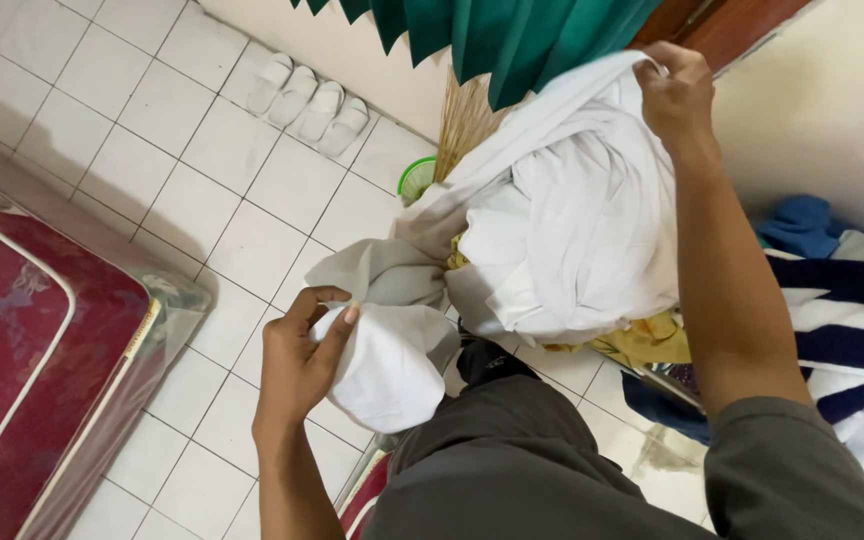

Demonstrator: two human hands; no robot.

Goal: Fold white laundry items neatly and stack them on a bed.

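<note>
Far left of the white garment (562,230): red patterned mattress (22,350) in clear plastic on the tiled floor (182,190). Above-left of the garment, by the wall: two pairs of white slippers (309,100). Left hand (297,360) clenched on the garment's lower bunched end, below and left of its bulk. Behind the garment: broom bristles (464,120), green curtain (512,35). Garment itself raised in the air, crumpled, over the lap. Right hand (674,95) gripping the garment's top edge, up high. Right of the garment: striped navy-and-white cloth (852,330), blue cloth (802,225). Best handling, probably: keep both grips firm, draw them apart to open out the folds, keep the hem clear of the floor.
</note>
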